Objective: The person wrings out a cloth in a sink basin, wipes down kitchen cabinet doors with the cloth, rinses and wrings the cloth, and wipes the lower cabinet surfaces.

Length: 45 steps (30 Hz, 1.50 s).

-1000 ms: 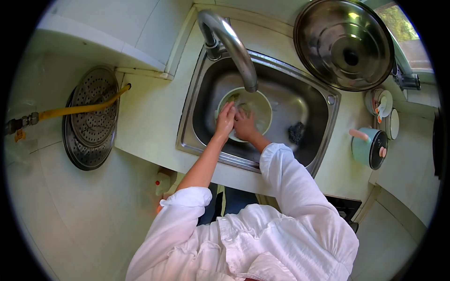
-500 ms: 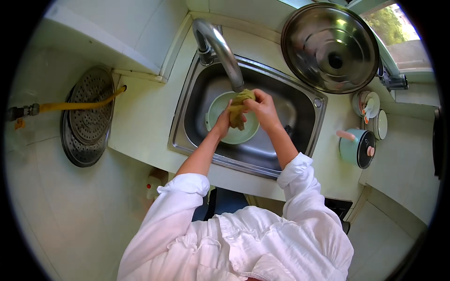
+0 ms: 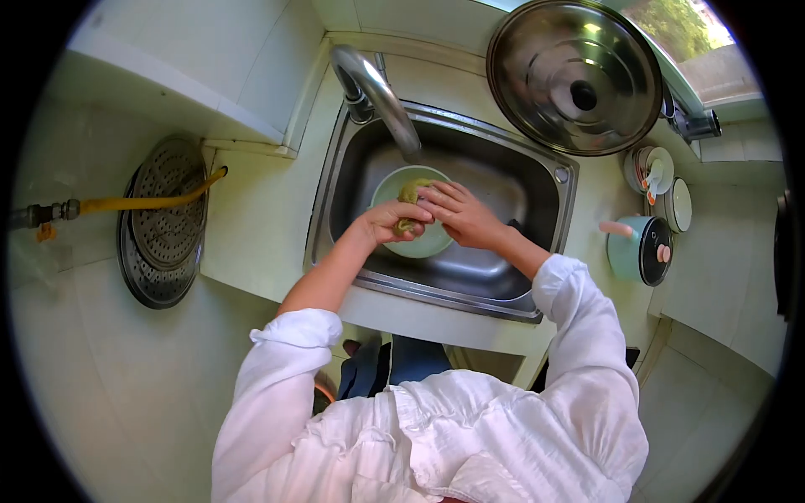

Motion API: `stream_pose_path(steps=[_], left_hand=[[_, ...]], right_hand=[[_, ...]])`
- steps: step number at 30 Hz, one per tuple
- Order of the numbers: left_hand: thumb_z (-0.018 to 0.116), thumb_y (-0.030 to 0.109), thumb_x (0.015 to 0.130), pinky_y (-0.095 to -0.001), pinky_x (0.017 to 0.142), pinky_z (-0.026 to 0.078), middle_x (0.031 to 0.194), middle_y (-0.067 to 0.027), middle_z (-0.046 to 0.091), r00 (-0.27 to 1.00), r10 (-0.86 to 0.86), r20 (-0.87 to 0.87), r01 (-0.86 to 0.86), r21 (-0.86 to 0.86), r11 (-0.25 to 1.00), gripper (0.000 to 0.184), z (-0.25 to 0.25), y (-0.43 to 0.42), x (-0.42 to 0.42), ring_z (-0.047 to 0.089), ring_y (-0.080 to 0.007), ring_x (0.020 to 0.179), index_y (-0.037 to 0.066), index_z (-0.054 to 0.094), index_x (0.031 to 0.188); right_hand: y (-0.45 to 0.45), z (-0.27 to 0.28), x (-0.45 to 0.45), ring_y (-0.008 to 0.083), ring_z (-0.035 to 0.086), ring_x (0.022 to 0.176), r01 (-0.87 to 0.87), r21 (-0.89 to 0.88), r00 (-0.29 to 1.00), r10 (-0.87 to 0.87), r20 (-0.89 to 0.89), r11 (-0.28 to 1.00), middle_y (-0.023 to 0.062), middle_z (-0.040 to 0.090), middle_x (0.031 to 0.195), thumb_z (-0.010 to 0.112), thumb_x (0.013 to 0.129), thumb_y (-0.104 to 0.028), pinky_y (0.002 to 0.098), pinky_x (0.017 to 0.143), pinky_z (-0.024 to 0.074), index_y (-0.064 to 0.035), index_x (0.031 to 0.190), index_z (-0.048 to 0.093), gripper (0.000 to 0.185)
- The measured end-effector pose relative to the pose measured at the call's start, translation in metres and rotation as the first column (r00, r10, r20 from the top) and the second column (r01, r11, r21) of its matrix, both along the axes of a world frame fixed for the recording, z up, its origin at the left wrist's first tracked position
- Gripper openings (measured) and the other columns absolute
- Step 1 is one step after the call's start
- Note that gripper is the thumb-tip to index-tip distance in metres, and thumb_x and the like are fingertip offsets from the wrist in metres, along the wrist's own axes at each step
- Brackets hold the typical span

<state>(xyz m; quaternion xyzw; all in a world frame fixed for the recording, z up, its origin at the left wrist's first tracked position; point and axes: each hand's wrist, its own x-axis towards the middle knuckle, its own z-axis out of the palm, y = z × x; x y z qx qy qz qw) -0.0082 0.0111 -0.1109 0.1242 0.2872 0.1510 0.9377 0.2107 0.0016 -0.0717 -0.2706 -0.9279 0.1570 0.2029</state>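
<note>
A crumpled yellow-green cloth-like item [image 3: 411, 191] is bunched between both hands above a pale green bowl [image 3: 432, 242] in the steel sink [image 3: 503, 193]. My left hand [image 3: 392, 220] has its fingers wrapped round the lower part of the item. My right hand [image 3: 459, 215] presses on it from the right, its fingers laid together over it. Just above the bowl is the mouth of the curved faucet [image 3: 390, 109]. What the item is exactly cannot be made out, since the fingers cover much of it.
A large round metal lid [image 3: 549, 101] leans at the back right. Stacked bowls [image 3: 677, 205] and a mint-green pot [image 3: 625, 250] stand right of the sink. Perforated metal plates [image 3: 168, 210] hang at the left beside a yellow hose [image 3: 138, 203].
Both hands were down in the bowl, then lifted the yellow-green item out. Since then they have come together round it, slightly lower, and the item is more bunched up.
</note>
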Motion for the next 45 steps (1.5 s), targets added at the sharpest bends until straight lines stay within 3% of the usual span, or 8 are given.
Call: stream_pose_path(steps=[8,15,20,25,27,32,38,45], left_hand=[[0.067,0.018,0.082,-0.0171,0.035,0.024,0.061,0.0022,0.043,0.874,-0.483,0.054,0.479,0.073,0.875,0.020,0.045,0.031,0.008,0.037,-0.0046,0.045,0.011,0.050,0.076],[0.070,0.014,0.076,-0.0231,0.036,0.029,0.056,0.0005,0.044,0.716,-0.336,-0.612,0.566,0.229,0.792,0.015,0.063,0.029,0.021,0.040,-0.0092,0.042,0.009,0.056,0.072],[0.062,0.013,0.075,-0.0371,0.051,0.051,0.075,-0.0181,0.067,0.387,0.455,-0.802,0.897,0.441,0.013,0.007,0.012,0.012,0.022,0.067,-0.0274,0.061,0.008,0.067,0.075],[0.057,0.016,0.078,-0.0422,0.053,0.052,0.071,-0.0182,0.065,0.469,0.460,-0.754,0.872,0.313,-0.376,0.011,0.032,0.012,0.020,0.066,-0.0333,0.063,0.009,0.064,0.081],[0.056,0.017,0.078,-0.0417,0.052,0.052,0.070,-0.0160,0.066,0.533,0.451,-0.716,0.821,0.309,-0.481,0.010,0.043,0.013,0.021,0.066,-0.0324,0.062,0.008,0.062,0.080],[0.060,0.024,0.077,-0.0347,0.042,0.046,0.056,-0.0051,0.055,0.843,0.302,-0.446,0.437,0.239,-0.867,0.015,0.062,0.034,0.017,0.061,-0.0236,0.050,0.011,0.052,0.073],[0.060,0.027,0.072,-0.0296,0.048,0.044,0.062,0.0011,0.049,0.906,0.356,-0.229,0.405,0.224,-0.886,0.016,0.066,0.026,0.018,0.057,-0.0187,0.058,0.012,0.053,0.077],[0.067,0.003,0.063,-0.0375,0.071,0.048,0.098,-0.0133,0.053,0.725,0.594,-0.347,0.677,0.519,-0.523,0.042,0.063,-0.017,0.003,0.057,-0.0299,0.085,0.008,0.060,0.104]], right_hand=[[0.034,0.014,-0.028,0.0270,0.059,0.100,-0.039,0.209,0.978,0.080,-0.193,0.977,0.0075,0.059,0.109,0.064,0.071,-0.015,0.0387,0.080,0.0509,-0.0106,0.102,0.057,0.032],[0.030,0.008,-0.037,0.0293,0.065,0.079,0.164,-0.103,0.973,-0.143,0.183,0.981,0.0098,0.065,0.089,0.067,0.069,-0.017,0.0392,0.065,0.0530,-0.0085,0.094,0.061,0.026],[0.016,-0.013,-0.043,0.0335,0.064,0.081,0.362,-0.371,0.914,-0.249,0.319,0.855,0.0168,0.065,0.080,0.064,0.070,-0.013,0.0433,0.068,0.0508,-0.0052,0.092,0.062,0.024],[-0.014,-0.037,-0.044,0.0274,0.065,0.066,0.400,-0.768,0.887,-0.424,0.185,0.500,0.0170,0.062,0.069,0.056,0.071,-0.006,0.0386,0.052,0.0465,-0.0036,0.084,0.061,0.014],[-0.028,-0.035,-0.043,0.0191,0.050,0.044,0.053,-0.995,0.830,-0.550,0.093,-0.089,0.0098,0.050,0.058,0.049,0.068,0.002,0.0325,0.036,0.0288,-0.0041,0.075,0.054,0.010],[-0.055,-0.005,-0.056,0.0119,0.030,0.040,-0.386,-0.873,0.683,-0.728,-0.055,-0.297,0.0049,0.039,0.059,0.042,0.057,0.009,0.0272,0.035,0.0159,-0.0056,0.075,0.042,0.023],[-0.077,0.005,-0.063,0.0111,0.038,0.046,-0.850,-0.468,0.368,-0.909,-0.196,-0.243,0.0071,0.047,0.072,0.043,0.055,0.012,0.0237,0.036,0.0243,-0.0061,0.086,0.041,0.036],[-0.080,0.005,-0.046,0.0164,0.058,0.073,-0.205,-0.979,0.518,-0.848,-0.115,0.008,0.0088,0.055,0.099,0.053,0.075,0.003,0.0266,0.057,0.0499,-0.0038,0.118,0.046,0.045]])
